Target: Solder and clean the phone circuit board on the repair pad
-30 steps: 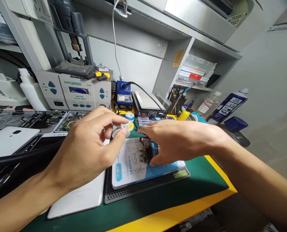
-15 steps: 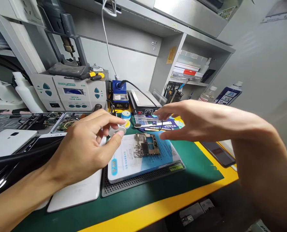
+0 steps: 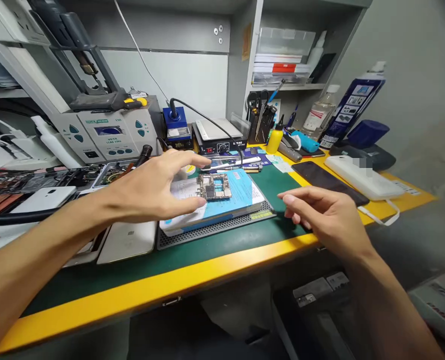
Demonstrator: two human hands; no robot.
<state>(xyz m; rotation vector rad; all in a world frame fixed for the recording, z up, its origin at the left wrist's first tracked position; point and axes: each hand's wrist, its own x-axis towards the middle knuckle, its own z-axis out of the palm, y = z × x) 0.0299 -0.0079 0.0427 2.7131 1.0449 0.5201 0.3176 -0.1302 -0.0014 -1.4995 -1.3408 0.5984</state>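
Observation:
A bare phone circuit board [image 3: 214,187] lies flat on a blue-and-white box [image 3: 241,187]. My left hand [image 3: 158,185] reaches over the box's left side. Its thumb and index finger are spread apart at the board's left edge, with nothing visible between them; I cannot tell whether they touch the board. Beneath the box is a grey perforated mat [image 3: 192,238]. To the right of the box, above the green mat [image 3: 222,240], my right hand [image 3: 316,212] is curled with thumb and index finger pinched together. Anything inside that pinch is too small or hidden to see.
Behind the box are tweezers and a brush, a hot plate [image 3: 218,130] and a soldering station [image 3: 175,122]. Left stand a hot-air station [image 3: 110,132] and white phones [image 3: 128,237]. Right are a yellow bottle [image 3: 275,138], a dark phone [image 3: 327,182] and a white power bank [image 3: 365,175].
My left hand has opened, and the white round disc it held is out of sight. My right hand has moved from above the board to the right and closed. The view has shifted.

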